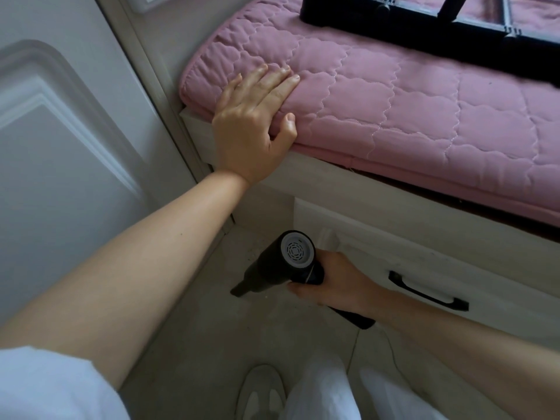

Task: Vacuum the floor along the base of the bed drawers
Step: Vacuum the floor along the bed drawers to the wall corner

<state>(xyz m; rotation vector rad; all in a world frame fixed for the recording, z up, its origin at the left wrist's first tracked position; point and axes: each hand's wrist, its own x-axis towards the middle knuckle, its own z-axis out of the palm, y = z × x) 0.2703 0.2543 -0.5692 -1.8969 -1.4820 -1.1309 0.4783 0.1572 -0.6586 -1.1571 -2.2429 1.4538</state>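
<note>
My right hand (pixel 339 283) grips the handle of a small black handheld vacuum (pixel 278 265). Its grey round rear filter faces up and its narrow nozzle (pixel 241 288) points down-left at the grey tiled floor (pixel 212 328), close to the corner where the bed base meets the door frame. A white bed drawer (pixel 424 262) with a black handle (pixel 427 289) sits just right of the vacuum. My left hand (pixel 254 128) lies flat, fingers spread, on the corner of the pink quilted mattress pad (pixel 409 116), holding nothing.
A white panelled door (pixel 60 147) stands at the left, with its frame (pixel 169 110) against the bed end. A black frame object (pixel 454 25) lies on the bed at top right. My white shoe (pixel 260 392) and light trousers (pixel 321 389) are on the floor at the bottom.
</note>
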